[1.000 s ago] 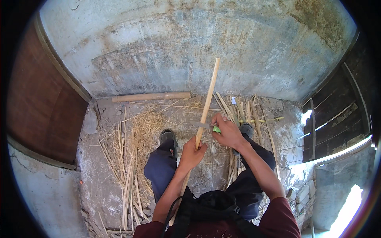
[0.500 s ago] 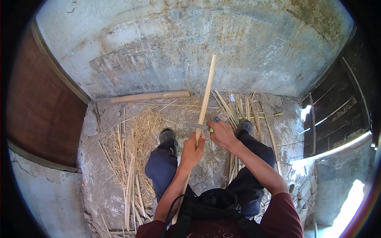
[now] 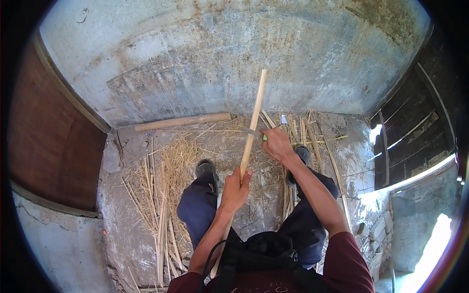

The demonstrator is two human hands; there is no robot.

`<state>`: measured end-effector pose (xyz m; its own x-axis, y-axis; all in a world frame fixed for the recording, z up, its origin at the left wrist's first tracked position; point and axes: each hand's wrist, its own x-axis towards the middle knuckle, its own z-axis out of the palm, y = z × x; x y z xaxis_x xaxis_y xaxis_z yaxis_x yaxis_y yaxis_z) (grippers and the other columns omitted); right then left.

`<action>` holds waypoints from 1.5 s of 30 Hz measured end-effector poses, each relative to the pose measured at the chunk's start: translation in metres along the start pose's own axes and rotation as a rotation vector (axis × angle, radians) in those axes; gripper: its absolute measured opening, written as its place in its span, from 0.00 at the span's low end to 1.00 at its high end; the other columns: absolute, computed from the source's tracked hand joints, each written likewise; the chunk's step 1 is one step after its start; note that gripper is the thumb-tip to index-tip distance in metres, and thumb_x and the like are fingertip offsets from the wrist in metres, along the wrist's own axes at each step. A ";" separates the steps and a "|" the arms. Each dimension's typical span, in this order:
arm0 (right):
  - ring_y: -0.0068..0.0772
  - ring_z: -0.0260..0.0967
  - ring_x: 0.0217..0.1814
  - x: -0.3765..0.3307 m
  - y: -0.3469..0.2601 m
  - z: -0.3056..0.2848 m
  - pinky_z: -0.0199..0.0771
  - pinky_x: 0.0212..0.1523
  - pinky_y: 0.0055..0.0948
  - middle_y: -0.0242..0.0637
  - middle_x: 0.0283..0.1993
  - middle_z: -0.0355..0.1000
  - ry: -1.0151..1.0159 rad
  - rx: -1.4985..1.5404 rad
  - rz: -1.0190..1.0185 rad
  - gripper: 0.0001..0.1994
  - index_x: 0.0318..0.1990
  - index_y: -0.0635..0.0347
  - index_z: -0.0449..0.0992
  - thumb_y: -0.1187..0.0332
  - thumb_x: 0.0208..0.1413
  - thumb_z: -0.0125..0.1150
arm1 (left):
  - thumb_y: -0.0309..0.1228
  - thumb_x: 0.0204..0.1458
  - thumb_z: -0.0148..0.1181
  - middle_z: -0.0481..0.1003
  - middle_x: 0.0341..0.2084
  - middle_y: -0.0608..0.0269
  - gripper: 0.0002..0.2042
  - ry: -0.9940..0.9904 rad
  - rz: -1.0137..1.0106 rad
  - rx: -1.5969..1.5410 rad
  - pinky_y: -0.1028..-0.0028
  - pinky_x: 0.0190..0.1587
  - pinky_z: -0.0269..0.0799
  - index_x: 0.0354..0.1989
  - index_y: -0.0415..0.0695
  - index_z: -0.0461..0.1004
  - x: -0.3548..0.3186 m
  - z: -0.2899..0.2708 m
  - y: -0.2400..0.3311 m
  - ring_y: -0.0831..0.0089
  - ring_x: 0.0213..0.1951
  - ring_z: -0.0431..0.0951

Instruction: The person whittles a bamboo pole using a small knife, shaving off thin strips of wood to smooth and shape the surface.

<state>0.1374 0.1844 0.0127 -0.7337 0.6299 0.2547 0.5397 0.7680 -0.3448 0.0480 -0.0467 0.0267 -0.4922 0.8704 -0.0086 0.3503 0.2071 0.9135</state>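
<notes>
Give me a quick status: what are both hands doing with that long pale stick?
Left hand grips long pale bamboo strip. Right hand holds green-handled knife against it. Straw shavings underfoot, nothing blocking.

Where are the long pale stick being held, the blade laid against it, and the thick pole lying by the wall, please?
Long pale stick (image 3: 256, 112), head view, on its bare upper shaft.
Blade (image 3: 250, 131), head view, on the metal beside the stick.
Thick pole (image 3: 183, 121), head view, on its middle, at the foot of the wall.
</notes>
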 end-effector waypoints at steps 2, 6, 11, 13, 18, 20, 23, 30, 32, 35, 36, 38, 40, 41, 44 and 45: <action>0.61 0.83 0.40 0.001 0.001 0.001 0.82 0.45 0.56 0.57 0.35 0.82 0.035 0.007 -0.010 0.13 0.43 0.60 0.86 0.73 0.49 0.63 | 0.39 0.74 0.56 0.73 0.17 0.44 0.18 -0.002 0.002 0.022 0.55 0.26 0.66 0.41 0.31 0.73 0.000 0.000 -0.002 0.54 0.19 0.77; 0.60 0.83 0.39 -0.001 -0.008 0.001 0.83 0.44 0.54 0.55 0.33 0.82 0.025 0.017 -0.011 0.13 0.43 0.59 0.86 0.73 0.49 0.63 | 0.40 0.74 0.55 0.72 0.16 0.44 0.20 0.004 0.003 0.024 0.55 0.26 0.66 0.41 0.31 0.73 0.000 -0.003 -0.006 0.53 0.19 0.76; 0.59 0.83 0.38 -0.007 -0.008 -0.002 0.83 0.42 0.53 0.55 0.32 0.81 0.053 0.033 -0.080 0.14 0.43 0.59 0.87 0.74 0.48 0.63 | 0.40 0.74 0.55 0.72 0.16 0.44 0.19 0.008 0.016 0.010 0.54 0.25 0.66 0.42 0.31 0.72 -0.005 0.000 -0.002 0.51 0.18 0.76; 0.61 0.82 0.43 0.002 -0.006 -0.009 0.83 0.49 0.53 0.56 0.39 0.83 -0.079 0.002 0.010 0.20 0.51 0.60 0.87 0.75 0.48 0.61 | 0.40 0.74 0.55 0.72 0.16 0.43 0.19 0.000 -0.004 0.018 0.54 0.25 0.65 0.42 0.31 0.72 -0.007 -0.002 0.000 0.50 0.18 0.76; 0.61 0.82 0.42 0.004 -0.004 -0.006 0.83 0.49 0.54 0.57 0.37 0.82 -0.040 0.014 -0.010 0.21 0.51 0.60 0.87 0.75 0.48 0.61 | 0.37 0.73 0.56 0.72 0.16 0.43 0.17 0.005 0.022 0.042 0.53 0.25 0.65 0.42 0.31 0.72 -0.013 -0.010 0.000 0.48 0.18 0.77; 0.62 0.82 0.42 0.008 -0.001 -0.007 0.83 0.48 0.55 0.57 0.37 0.82 -0.031 -0.002 -0.003 0.21 0.51 0.60 0.87 0.75 0.47 0.61 | 0.37 0.73 0.56 0.72 0.16 0.43 0.17 -0.003 0.008 0.049 0.53 0.25 0.65 0.42 0.31 0.72 -0.017 -0.013 0.006 0.48 0.18 0.77; 0.60 0.83 0.38 0.012 0.000 -0.007 0.83 0.43 0.55 0.55 0.32 0.81 0.071 0.002 -0.044 0.12 0.40 0.58 0.87 0.73 0.47 0.62 | 0.37 0.73 0.56 0.72 0.15 0.43 0.17 -0.006 0.002 0.072 0.54 0.24 0.65 0.41 0.31 0.71 -0.019 -0.016 0.005 0.48 0.18 0.77; 0.61 0.83 0.39 0.018 -0.002 -0.004 0.83 0.45 0.55 0.56 0.35 0.82 0.058 -0.011 -0.030 0.20 0.50 0.58 0.87 0.74 0.48 0.61 | 0.37 0.73 0.56 0.72 0.15 0.43 0.18 0.014 0.022 0.102 0.55 0.25 0.66 0.40 0.31 0.71 -0.031 -0.024 0.004 0.49 0.18 0.77; 0.61 0.83 0.39 0.018 -0.004 -0.003 0.84 0.45 0.55 0.56 0.35 0.82 0.045 -0.008 -0.029 0.19 0.50 0.59 0.87 0.74 0.48 0.61 | 0.38 0.73 0.56 0.71 0.15 0.43 0.18 0.014 0.019 0.103 0.55 0.25 0.66 0.40 0.31 0.71 -0.032 -0.025 0.002 0.50 0.18 0.77; 0.61 0.83 0.40 0.020 -0.004 -0.003 0.84 0.45 0.55 0.55 0.35 0.82 0.075 0.023 -0.008 0.19 0.50 0.58 0.87 0.74 0.49 0.61 | 0.37 0.73 0.57 0.70 0.15 0.47 0.17 0.013 -0.015 0.091 0.57 0.25 0.63 0.39 0.32 0.71 -0.041 -0.027 0.005 0.58 0.18 0.72; 0.61 0.83 0.40 0.023 0.000 -0.005 0.84 0.46 0.54 0.56 0.36 0.82 0.073 0.012 0.020 0.18 0.49 0.58 0.87 0.74 0.50 0.61 | 0.36 0.72 0.58 0.68 0.15 0.51 0.16 0.010 -0.045 0.077 0.60 0.25 0.61 0.38 0.33 0.71 -0.044 -0.027 0.006 0.66 0.18 0.68; 0.61 0.83 0.41 0.025 0.002 -0.005 0.84 0.46 0.54 0.56 0.36 0.82 0.072 0.000 0.049 0.17 0.48 0.58 0.87 0.74 0.50 0.61 | 0.36 0.72 0.57 0.68 0.15 0.51 0.16 0.017 -0.039 0.081 0.60 0.25 0.61 0.38 0.34 0.71 -0.049 -0.028 0.001 0.67 0.17 0.67; 0.61 0.83 0.41 0.025 -0.001 -0.002 0.83 0.46 0.54 0.56 0.36 0.83 0.083 0.010 0.008 0.16 0.46 0.58 0.87 0.74 0.50 0.61 | 0.37 0.72 0.57 0.68 0.15 0.52 0.16 0.027 -0.037 0.085 0.60 0.25 0.61 0.38 0.34 0.71 -0.051 -0.030 -0.003 0.67 0.17 0.67; 0.61 0.83 0.41 0.025 0.000 -0.001 0.83 0.46 0.54 0.56 0.36 0.83 0.082 0.010 0.007 0.16 0.46 0.58 0.87 0.74 0.50 0.61 | 0.37 0.72 0.57 0.68 0.15 0.52 0.16 0.025 -0.046 0.086 0.60 0.24 0.60 0.37 0.34 0.71 -0.053 -0.031 -0.003 0.67 0.17 0.67; 0.61 0.83 0.41 0.028 0.008 -0.001 0.83 0.45 0.54 0.55 0.36 0.83 0.111 0.005 0.055 0.15 0.45 0.58 0.86 0.74 0.50 0.61 | 0.36 0.72 0.58 0.68 0.15 0.52 0.16 0.020 -0.066 0.079 0.61 0.24 0.60 0.37 0.34 0.71 -0.062 -0.032 -0.002 0.68 0.17 0.67; 0.60 0.83 0.41 0.030 0.012 0.000 0.83 0.45 0.54 0.54 0.36 0.83 0.124 -0.012 0.031 0.13 0.43 0.55 0.86 0.72 0.50 0.63 | 0.36 0.72 0.58 0.68 0.15 0.53 0.15 0.015 -0.076 0.071 0.61 0.24 0.59 0.37 0.34 0.71 -0.066 -0.032 -0.002 0.68 0.17 0.67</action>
<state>0.1220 0.2125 0.0160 -0.6603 0.6621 0.3544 0.5664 0.7489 -0.3439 0.0538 -0.1185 0.0385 -0.5314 0.8442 -0.0701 0.3671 0.3040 0.8791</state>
